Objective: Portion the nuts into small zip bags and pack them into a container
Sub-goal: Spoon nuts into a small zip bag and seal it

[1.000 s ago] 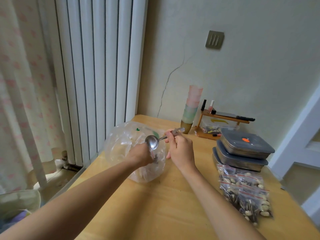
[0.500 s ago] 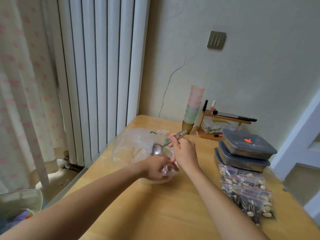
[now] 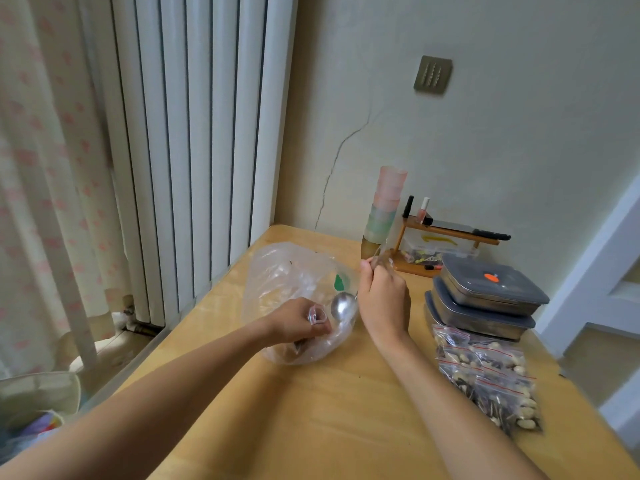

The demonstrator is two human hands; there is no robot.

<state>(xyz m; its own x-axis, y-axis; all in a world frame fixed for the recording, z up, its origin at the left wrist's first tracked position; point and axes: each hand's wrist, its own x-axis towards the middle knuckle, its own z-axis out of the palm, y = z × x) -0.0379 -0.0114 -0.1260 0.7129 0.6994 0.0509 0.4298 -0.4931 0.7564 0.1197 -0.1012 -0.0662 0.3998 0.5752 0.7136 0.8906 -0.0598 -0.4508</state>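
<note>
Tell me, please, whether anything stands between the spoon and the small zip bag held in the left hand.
Nothing visible does. The spoon, held by the right hand, hangs bowl-down right beside the small zip bag that the left hand pinches open over the large clear bag. Only a small open gap separates them.

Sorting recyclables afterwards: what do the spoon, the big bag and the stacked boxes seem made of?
Spoon: polished metal, mirror-like glints. Big bag: thin clear plastic film, crinkled and see-through. Stacked boxes: dull metal bodies, probably steel, under matte grey lids that look plastic.
</note>
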